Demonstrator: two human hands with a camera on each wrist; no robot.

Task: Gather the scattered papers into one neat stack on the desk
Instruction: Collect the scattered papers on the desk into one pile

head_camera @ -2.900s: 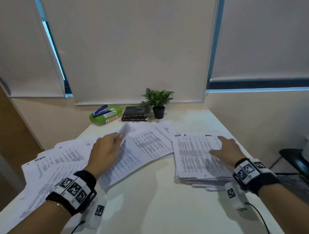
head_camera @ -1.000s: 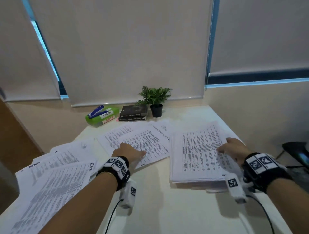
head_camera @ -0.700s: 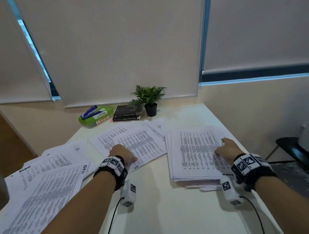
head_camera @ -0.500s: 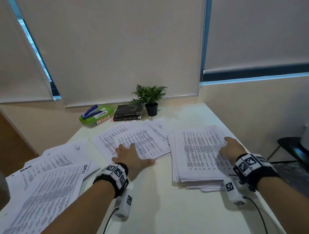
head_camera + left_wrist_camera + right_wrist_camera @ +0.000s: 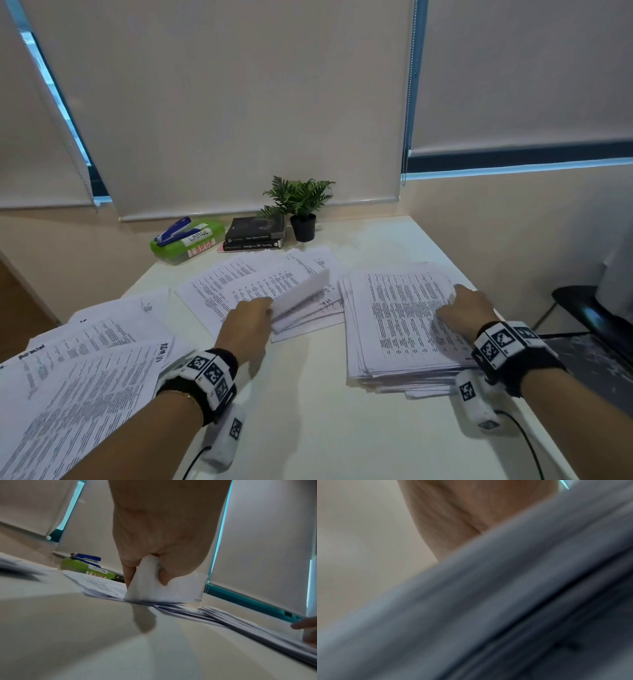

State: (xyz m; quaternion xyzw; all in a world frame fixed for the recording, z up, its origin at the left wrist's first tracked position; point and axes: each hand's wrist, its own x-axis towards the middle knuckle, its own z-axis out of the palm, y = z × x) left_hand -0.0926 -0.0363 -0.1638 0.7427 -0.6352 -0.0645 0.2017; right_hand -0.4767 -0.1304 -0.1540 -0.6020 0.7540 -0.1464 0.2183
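Observation:
A thick stack of printed papers (image 5: pixel 397 322) lies on the right of the white desk (image 5: pixel 308 411). My right hand (image 5: pixel 460 303) rests on its right edge with the fingers laid flat. A smaller spread of sheets (image 5: pixel 239 284) lies in the middle. My left hand (image 5: pixel 269 311) grips its near right corner, and that corner (image 5: pixel 301 294) is bent up off the desk. The left wrist view shows the thumb and fingers (image 5: pixel 130 574) pinching several white sheets (image 5: pixel 163 588). More loose papers (image 5: pixel 85 370) fan over the desk's left edge. The right wrist view shows only my palm (image 5: pixel 453 513) above blurred paper edges (image 5: pixel 505 601).
At the back of the desk stand a green box (image 5: pixel 186 241) with a blue stapler (image 5: pixel 173 231) on it, two dark books (image 5: pixel 255 234) and a small potted plant (image 5: pixel 301 212). A dark chair (image 5: pixel 592 308) stands off the right edge. The wall and blinds are close behind.
My left hand lay flat on the middle sheets; now it has curled round their near right corner and lifted it. My right hand has stayed on the right stack.

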